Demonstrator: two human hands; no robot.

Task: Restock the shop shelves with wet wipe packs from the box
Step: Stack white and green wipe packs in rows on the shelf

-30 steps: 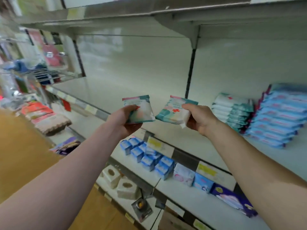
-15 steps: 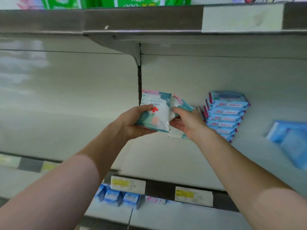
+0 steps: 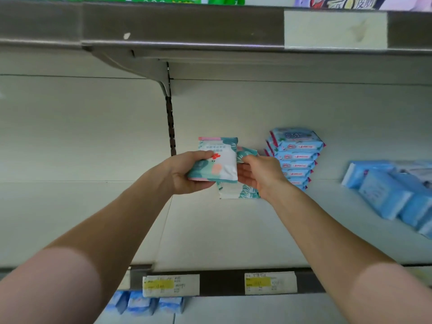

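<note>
Pale shop shelf (image 3: pixel 210 232), two price labels (image 3: pixel 171 285) on its front edge. Both arms reach forward over mid-shelf. The left hand (image 3: pixel 184 174) grips one teal wipe pack (image 3: pixel 217 164). The right hand (image 3: pixel 261 176) curls round a second pack (image 3: pixel 246 152) atop a low teal stack (image 3: pixel 238 191). About seven blue packs (image 3: pixel 297 157) are stacked against the back edge.

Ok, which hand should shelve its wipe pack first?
Right, probably: the right hand grips the rear pack at the teal stack beside the blue packs; the left hand holds the front pack further left, off the stack.

Pale shelf (image 3: pixel 210 230): blue stack (image 3: pixel 295 157) at back edge, teal packs (image 3: pixel 236 192) just beside, loose blue packs (image 3: pixel 385 195) toward right edge.
</note>
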